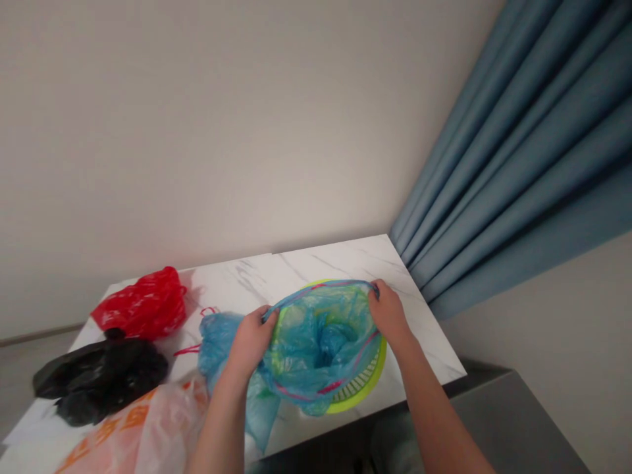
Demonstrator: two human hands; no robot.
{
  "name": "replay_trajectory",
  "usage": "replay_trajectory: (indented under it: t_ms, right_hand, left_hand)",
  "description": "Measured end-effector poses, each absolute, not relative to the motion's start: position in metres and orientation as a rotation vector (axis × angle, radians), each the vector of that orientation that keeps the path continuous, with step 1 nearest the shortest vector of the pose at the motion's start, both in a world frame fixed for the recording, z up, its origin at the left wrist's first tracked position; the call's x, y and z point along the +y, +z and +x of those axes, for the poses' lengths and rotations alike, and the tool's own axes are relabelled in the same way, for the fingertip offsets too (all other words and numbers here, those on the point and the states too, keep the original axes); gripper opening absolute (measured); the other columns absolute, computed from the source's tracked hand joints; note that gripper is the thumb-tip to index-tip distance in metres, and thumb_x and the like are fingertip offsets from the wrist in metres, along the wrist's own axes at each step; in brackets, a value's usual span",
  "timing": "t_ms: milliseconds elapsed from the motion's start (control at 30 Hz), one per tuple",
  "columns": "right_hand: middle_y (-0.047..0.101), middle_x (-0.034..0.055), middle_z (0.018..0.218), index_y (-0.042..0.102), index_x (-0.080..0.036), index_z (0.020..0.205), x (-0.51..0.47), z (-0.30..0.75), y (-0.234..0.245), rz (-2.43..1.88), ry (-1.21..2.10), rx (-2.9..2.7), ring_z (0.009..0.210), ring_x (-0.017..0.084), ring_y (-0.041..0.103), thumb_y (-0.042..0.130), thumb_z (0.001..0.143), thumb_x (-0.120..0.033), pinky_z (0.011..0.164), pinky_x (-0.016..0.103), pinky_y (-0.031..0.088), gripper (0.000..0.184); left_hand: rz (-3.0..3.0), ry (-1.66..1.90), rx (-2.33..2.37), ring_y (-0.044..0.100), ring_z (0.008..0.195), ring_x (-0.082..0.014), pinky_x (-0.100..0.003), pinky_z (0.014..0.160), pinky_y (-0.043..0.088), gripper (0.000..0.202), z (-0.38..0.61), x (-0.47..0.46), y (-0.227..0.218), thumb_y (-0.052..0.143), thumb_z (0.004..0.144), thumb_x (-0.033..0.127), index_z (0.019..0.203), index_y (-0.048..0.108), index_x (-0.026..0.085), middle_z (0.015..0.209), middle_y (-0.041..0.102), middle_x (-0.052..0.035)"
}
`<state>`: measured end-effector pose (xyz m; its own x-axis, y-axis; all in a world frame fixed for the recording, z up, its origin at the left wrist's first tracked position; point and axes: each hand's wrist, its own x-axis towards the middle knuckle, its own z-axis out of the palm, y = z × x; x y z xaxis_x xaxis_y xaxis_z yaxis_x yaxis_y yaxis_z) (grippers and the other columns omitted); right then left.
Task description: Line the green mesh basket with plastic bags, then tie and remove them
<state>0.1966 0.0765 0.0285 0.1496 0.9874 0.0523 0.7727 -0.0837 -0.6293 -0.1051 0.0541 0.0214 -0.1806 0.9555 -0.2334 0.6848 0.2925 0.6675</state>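
A translucent blue drawstring garbage bag (306, 329) with a pink drawstring is spread wide, its mouth facing up, over a lime-green slatted basket (368, 382). My left hand (254, 339) pinches the bag's rim on the left side. On the right side, my right hand (388, 309) grips the same rim with the fingers closed. The bag's lower part sags into the basket, bunched at the middle. Most of the basket is hidden behind the bag; its rim and slats show at the lower right.
Left of the basket on the marble-patterned table (345, 253) lie another blue bag (217, 336), a red plastic bag (145, 306), a black plastic bag (108, 372) and a white bag with orange print (143, 428). A wall stands behind; a blue curtain (494, 178) hangs at right.
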Motion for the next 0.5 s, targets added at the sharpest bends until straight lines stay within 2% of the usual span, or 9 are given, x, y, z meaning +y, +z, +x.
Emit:
replay_trajectory:
  t_ms: [100, 233, 333, 500]
  right_hand:
    - [0.066, 0.0072, 0.103, 0.059, -0.020, 0.104, 0.075, 0.190, 0.030, -1.754, 0.524, -1.729, 0.095, 0.021, 0.060, 0.044, 0.091, -0.023, 0.085, 0.030, 0.041, 0.020]
    - [0.063, 0.0064, 0.089, 0.060, -0.019, 0.086, 0.076, 0.184, 0.028, -1.681, 0.457, -1.852, 0.088, 0.020, 0.058, 0.040, 0.096, -0.027, 0.080, 0.029, 0.041, 0.024]
    - [0.064, 0.0065, 0.084, 0.060, -0.019, 0.080, 0.078, 0.179, 0.027, -1.807, 0.395, -1.837, 0.082, 0.019, 0.057, 0.038, 0.098, -0.027, 0.075, 0.028, 0.039, 0.029]
    - [0.069, 0.0083, 0.087, 0.063, -0.017, 0.083, 0.082, 0.177, 0.027, -2.069, 0.375, -1.763, 0.079, 0.019, 0.059, 0.036, 0.100, -0.029, 0.070, 0.027, 0.037, 0.034]
  left_hand:
    - [1.569, 0.367, 2.023, 0.067, 0.081, -0.0262, -0.033, 0.075, 0.047, 0.034, -0.110, 0.044, 0.029, 0.050, 0.084, 0.041, 0.102, 0.067, 0.017, 0.090, 0.073, -0.0098]
    - [1.644, 0.581, 2.026, 0.067, 0.086, -0.0236, -0.032, 0.076, 0.048, 0.036, -0.104, 0.039, 0.033, 0.051, 0.085, 0.035, 0.116, 0.059, 0.020, 0.100, 0.071, -0.0087]
    - [1.700, 0.852, 1.891, 0.066, 0.092, -0.0218, -0.031, 0.081, 0.049, 0.031, -0.098, 0.042, 0.029, 0.050, 0.088, 0.038, 0.112, 0.059, 0.021, 0.101, 0.070, -0.0065]
    - [1.669, 0.899, 1.834, 0.065, 0.079, -0.0203, -0.032, 0.075, 0.049, 0.026, -0.092, 0.049, 0.020, 0.048, 0.091, 0.041, 0.099, 0.063, 0.021, 0.088, 0.070, -0.0039]
